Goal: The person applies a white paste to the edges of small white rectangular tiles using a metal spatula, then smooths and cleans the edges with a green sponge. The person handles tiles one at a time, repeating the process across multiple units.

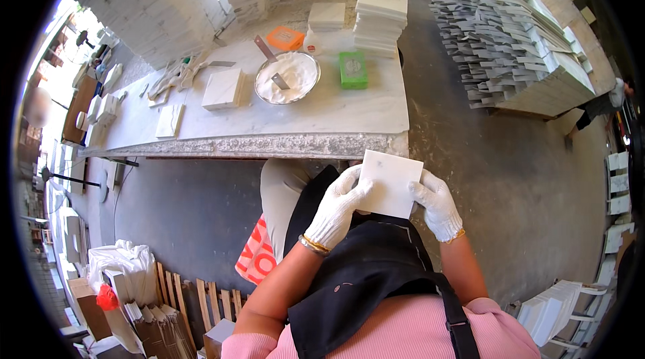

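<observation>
A square white stone tile [390, 187] is held over my lap, just off the near edge of the worktable. My left hand [336, 208], in a white knit glove, grips its left edge with the thumb on the face. From the other side, my right hand [438, 206], gloved too, pinches the right edge. A small dark mark shows near the tile's top. On the table, a round metal bowl [285, 102] contains white powder or paste [299, 76]. Two flat metal scraper blades, one of them a long strip [265, 48], stick out of it.
The stone-topped table [336, 113] carries a short tile stack [224, 89], a single tile [170, 121], a green box [353, 70], an orange box [285, 37], a crumpled glove [178, 76] and a taller tile stack [381, 13]. Piled slabs [494, 40] stand right; a person [605, 103] is beyond.
</observation>
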Action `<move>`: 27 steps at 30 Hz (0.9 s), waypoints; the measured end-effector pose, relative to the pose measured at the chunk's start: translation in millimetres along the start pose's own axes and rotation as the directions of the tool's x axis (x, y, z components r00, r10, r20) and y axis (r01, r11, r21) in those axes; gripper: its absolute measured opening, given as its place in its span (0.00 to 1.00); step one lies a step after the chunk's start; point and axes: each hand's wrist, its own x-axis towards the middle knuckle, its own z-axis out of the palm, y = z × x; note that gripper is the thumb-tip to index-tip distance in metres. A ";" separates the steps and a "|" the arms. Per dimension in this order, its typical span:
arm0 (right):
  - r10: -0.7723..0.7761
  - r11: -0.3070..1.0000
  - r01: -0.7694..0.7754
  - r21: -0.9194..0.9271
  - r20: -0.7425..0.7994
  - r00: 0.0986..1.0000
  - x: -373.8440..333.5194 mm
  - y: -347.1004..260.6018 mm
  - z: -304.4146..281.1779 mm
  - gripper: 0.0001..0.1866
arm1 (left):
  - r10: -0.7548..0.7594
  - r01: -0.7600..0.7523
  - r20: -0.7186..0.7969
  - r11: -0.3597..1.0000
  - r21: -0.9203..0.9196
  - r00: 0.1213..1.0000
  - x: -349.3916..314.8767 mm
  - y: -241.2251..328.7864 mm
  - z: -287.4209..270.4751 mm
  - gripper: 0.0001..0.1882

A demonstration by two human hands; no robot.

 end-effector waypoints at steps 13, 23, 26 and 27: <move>-0.034 0.994 0.042 0.103 -0.070 0.997 0.1 -5.2 13.3 0.21 | -0.152 0.175 0.087 0.880 -0.441 0.984 18.4 -13.4 -15.9 0.21; -0.096 0.986 0.122 0.110 -0.219 0.971 9.0 -11.7 7.8 0.23 | -0.211 0.290 0.319 0.931 -0.224 0.924 14.5 -30.0 -44.6 0.25; -0.074 0.991 0.097 0.092 -0.223 0.972 11.5 -14.6 1.8 0.28 | -0.272 0.324 0.264 0.930 -0.175 0.925 9.9 -30.6 -47.3 0.23; -0.076 0.992 0.095 0.085 -0.202 0.976 17.4 -15.6 -1.0 0.30 | -0.287 0.336 0.241 0.922 -0.192 0.927 8.5 -29.6 -50.6 0.22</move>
